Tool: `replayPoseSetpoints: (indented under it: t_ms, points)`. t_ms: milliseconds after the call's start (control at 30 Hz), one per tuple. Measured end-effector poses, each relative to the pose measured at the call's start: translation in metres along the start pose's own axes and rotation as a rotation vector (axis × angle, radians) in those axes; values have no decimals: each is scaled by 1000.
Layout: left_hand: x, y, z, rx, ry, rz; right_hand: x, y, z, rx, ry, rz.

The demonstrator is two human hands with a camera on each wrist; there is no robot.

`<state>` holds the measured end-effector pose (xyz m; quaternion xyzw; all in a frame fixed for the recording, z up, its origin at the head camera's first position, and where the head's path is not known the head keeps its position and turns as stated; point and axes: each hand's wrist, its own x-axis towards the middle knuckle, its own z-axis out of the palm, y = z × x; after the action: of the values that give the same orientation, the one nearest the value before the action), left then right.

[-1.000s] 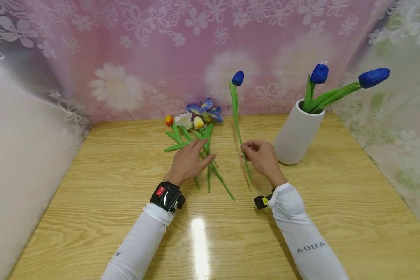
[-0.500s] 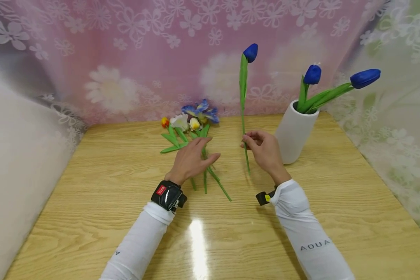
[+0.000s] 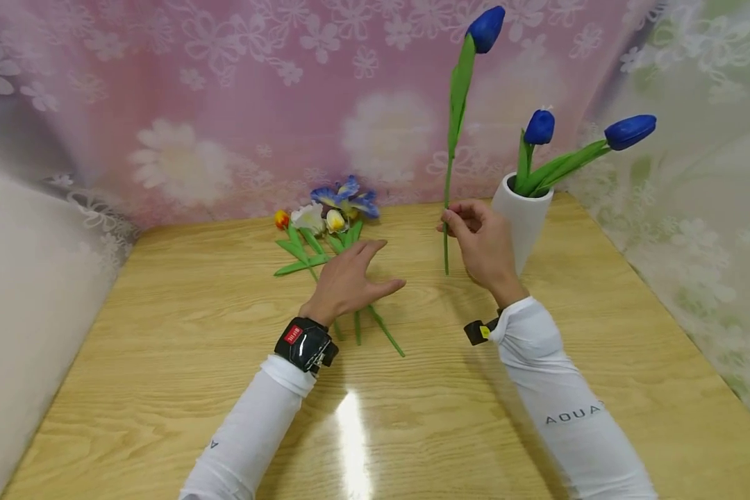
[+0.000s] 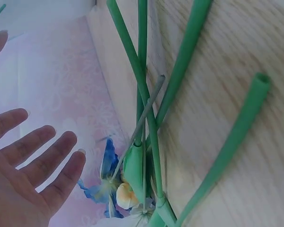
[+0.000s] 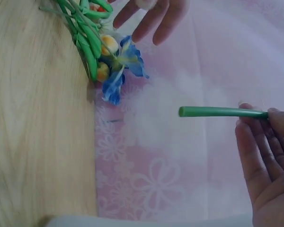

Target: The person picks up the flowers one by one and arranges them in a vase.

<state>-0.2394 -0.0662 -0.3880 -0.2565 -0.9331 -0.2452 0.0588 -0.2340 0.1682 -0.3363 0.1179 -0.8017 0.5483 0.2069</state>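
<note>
The vase (image 3: 530,222) stands near the far right corner of the table (image 3: 194,333), with two tulips (image 3: 540,127) in it. A pile of flowers (image 3: 335,221) lies left of the vase, with its heads (image 3: 308,217) by the far edge and its stems (image 3: 387,331) pointing to the near edge. The left hand (image 3: 346,281) is over the stems. Between the pile and the vase, the right hand (image 3: 486,246) holds one tulip (image 3: 460,97) up above the table. A curtain (image 3: 237,104) hangs behind the far edge.
</note>
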Motion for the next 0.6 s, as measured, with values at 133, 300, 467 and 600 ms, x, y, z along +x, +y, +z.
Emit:
replayPoseSetpoints:
  t_ms: [133, 300, 467, 600]
  points:
    - [3, 2, -2, 18, -16, -2, 4, -6, -8, 32, 28, -23]
    - [10, 8, -3, 4, -22, 23, 9, -11, -21, -1, 101, -64]
    - [21, 17, -3, 4, -41, 38, 14, -17, -34, -61, 194, -67]
    - [28, 24, -4, 3, -53, 68, 17, -22, -45, -58, 278, -33]
